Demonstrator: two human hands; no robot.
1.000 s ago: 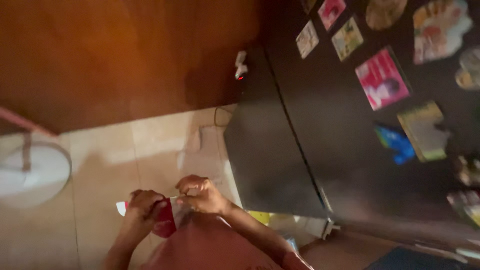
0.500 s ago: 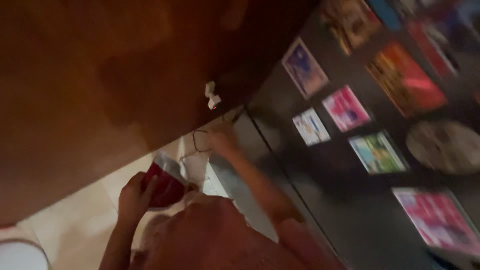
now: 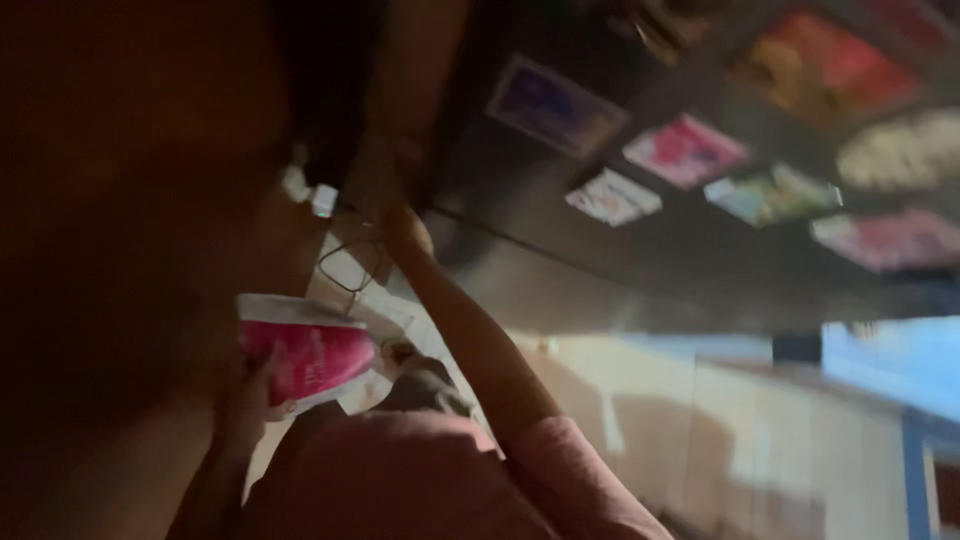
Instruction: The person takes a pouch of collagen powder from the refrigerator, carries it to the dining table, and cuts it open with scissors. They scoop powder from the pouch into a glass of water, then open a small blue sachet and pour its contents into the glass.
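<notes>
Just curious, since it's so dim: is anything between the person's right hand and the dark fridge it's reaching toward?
Nothing visible. The right hand is stretched up to the fridge's edge, seemingly touching it. The left hand holds the pink packet off to the side.

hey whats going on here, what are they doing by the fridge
A person stands beside a dark fridge covered in colourful magnets. The left hand holds a pink and white packet close to the body. The right hand is stretched out toward the fridge's edge, near a cable and a small plug on the wall. The picture is dim and blurred, so whether that hand grips anything cannot be told.
</notes>
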